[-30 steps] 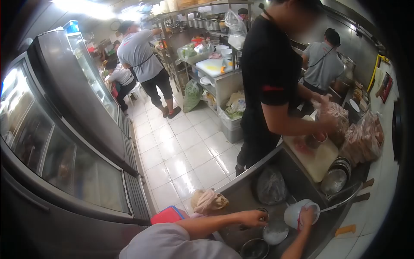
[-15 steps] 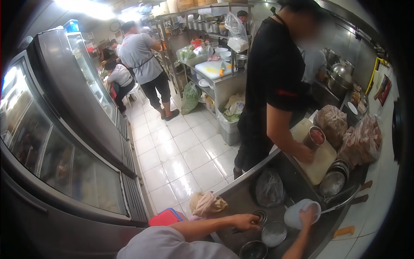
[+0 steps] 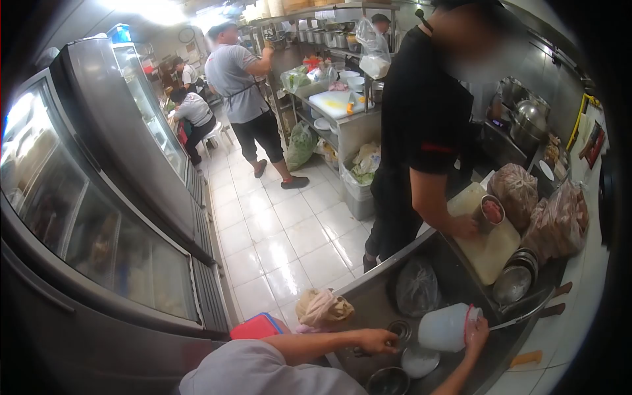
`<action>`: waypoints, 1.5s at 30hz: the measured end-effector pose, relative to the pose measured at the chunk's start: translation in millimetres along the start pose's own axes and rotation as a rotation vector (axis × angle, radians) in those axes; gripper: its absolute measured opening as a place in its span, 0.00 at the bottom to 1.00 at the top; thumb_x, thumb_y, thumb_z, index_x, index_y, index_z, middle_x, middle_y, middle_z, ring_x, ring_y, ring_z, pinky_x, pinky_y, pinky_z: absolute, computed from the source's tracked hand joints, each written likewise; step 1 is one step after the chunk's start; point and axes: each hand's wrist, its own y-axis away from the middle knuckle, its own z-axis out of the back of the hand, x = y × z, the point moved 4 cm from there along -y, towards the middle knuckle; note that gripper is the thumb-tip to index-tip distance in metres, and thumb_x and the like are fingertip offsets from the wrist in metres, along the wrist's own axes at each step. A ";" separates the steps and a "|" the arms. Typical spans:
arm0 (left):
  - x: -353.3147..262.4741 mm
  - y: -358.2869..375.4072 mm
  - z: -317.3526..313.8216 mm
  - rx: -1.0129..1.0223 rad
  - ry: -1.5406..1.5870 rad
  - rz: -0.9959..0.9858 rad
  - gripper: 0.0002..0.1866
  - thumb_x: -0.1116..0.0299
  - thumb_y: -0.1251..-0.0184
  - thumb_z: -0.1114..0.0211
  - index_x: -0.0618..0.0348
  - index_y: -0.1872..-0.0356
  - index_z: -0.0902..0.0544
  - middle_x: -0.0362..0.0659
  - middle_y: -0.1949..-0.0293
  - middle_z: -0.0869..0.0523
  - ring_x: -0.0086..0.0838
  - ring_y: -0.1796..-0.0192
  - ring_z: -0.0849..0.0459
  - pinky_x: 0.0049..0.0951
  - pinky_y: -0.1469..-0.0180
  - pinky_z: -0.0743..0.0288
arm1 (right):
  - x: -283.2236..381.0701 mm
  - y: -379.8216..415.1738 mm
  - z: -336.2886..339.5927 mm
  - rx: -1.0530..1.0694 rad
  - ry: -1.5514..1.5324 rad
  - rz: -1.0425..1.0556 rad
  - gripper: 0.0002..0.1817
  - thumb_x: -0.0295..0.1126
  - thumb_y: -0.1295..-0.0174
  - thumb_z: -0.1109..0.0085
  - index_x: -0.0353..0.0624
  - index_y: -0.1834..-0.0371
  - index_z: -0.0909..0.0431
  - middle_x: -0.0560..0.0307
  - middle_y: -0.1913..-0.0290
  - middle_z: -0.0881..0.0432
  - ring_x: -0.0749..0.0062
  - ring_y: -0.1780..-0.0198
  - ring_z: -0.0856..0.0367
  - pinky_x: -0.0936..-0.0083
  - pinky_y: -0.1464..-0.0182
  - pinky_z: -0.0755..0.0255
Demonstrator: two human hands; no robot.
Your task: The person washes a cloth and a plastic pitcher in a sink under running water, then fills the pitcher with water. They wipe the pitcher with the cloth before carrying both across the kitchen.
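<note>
My right hand (image 3: 476, 334) grips a white plastic tub (image 3: 442, 328) by its reddish rim. The tub is tilted, its mouth toward the right and its base toward the left. Below it, partly covered, stands a round metal bowl (image 3: 420, 362) with something whitish in it. My left hand (image 3: 378, 341) is closed, fingers curled, beside a small round metal ring or dish (image 3: 399, 329); what those fingers hold, if anything, is hidden. A dark round bowl (image 3: 388, 382) sits nearer to me.
Across the metal counter (image 3: 368, 296) lies a clear plastic bag (image 3: 418, 288). A co-worker in black rests a hand on a cutting board (image 3: 490, 257) beside a metal container of meat (image 3: 492, 209). Stacked bowls (image 3: 515, 276), an orange-handled knife (image 3: 526, 358) and a cloth bundle (image 3: 324, 307) are nearby.
My right hand has shifted its hold on the tub's rim, and the tub has tipped and moved left over the whitish bowl. My left hand stays almost in place. A person behind has stepped.
</note>
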 end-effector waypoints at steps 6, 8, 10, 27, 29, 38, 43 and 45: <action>-5.2 -0.8 4.5 0.026 0.007 0.035 0.23 0.48 0.32 0.41 0.59 0.52 0.21 0.52 0.54 0.17 0.45 0.48 0.19 0.41 0.46 0.27 | -46.7 37.0 -1.0 -0.191 -1.149 -0.516 0.20 0.36 0.31 0.51 0.36 0.41 0.25 0.48 0.43 0.21 0.59 0.43 0.21 0.62 0.40 0.30; 3.0 -4.0 1.1 0.024 -0.005 0.038 0.23 0.48 0.33 0.41 0.59 0.52 0.21 0.52 0.54 0.17 0.45 0.48 0.19 0.41 0.46 0.27 | -62.7 51.4 -15.5 -0.174 -1.308 -0.558 0.21 0.38 0.31 0.52 0.37 0.40 0.26 0.48 0.42 0.22 0.60 0.41 0.23 0.61 0.39 0.31; 0.5 -3.4 4.3 0.025 -0.022 0.016 0.23 0.48 0.33 0.41 0.59 0.52 0.21 0.52 0.54 0.17 0.45 0.48 0.19 0.41 0.47 0.27 | -103.2 59.9 -42.7 -0.071 -1.424 -0.488 0.23 0.40 0.31 0.53 0.38 0.38 0.27 0.47 0.40 0.23 0.60 0.38 0.24 0.61 0.38 0.32; 4.1 -4.9 -1.1 0.052 -0.012 0.064 0.23 0.47 0.32 0.41 0.57 0.51 0.22 0.52 0.55 0.16 0.45 0.50 0.18 0.41 0.49 0.27 | 34.9 -21.3 -4.9 0.041 0.249 -0.070 0.19 0.42 0.36 0.46 0.33 0.58 0.23 0.36 0.57 0.20 0.44 0.55 0.21 0.57 0.52 0.29; 7.3 -6.5 -3.5 0.071 0.011 0.078 0.23 0.47 0.33 0.41 0.57 0.51 0.21 0.52 0.51 0.17 0.45 0.47 0.19 0.41 0.46 0.28 | 35.8 -17.6 -10.8 0.139 0.452 0.037 0.17 0.39 0.36 0.46 0.32 0.60 0.23 0.33 0.60 0.22 0.39 0.56 0.23 0.56 0.53 0.30; 15.9 -6.6 -3.1 0.035 0.000 0.101 0.23 0.46 0.32 0.42 0.56 0.51 0.20 0.51 0.55 0.16 0.43 0.50 0.17 0.39 0.48 0.26 | 38.9 14.6 3.9 0.043 0.379 -0.058 0.11 0.32 0.38 0.45 0.32 0.64 0.21 0.35 0.60 0.19 0.39 0.58 0.21 0.56 0.54 0.29; 1.5 -8.4 3.3 0.012 0.014 0.126 0.24 0.45 0.32 0.42 0.55 0.50 0.21 0.51 0.54 0.16 0.43 0.49 0.18 0.39 0.47 0.26 | 81.0 14.9 29.1 -0.325 0.114 0.021 0.09 0.29 0.36 0.46 0.34 0.62 0.20 0.38 0.65 0.17 0.44 0.61 0.18 0.61 0.58 0.27; -5.0 -7.2 0.1 0.026 0.042 0.128 0.24 0.46 0.32 0.42 0.55 0.48 0.21 0.50 0.54 0.16 0.41 0.49 0.18 0.38 0.47 0.26 | 46.7 3.2 16.9 -0.030 0.267 0.006 0.09 0.30 0.38 0.43 0.35 0.63 0.20 0.40 0.66 0.17 0.46 0.62 0.18 0.62 0.58 0.27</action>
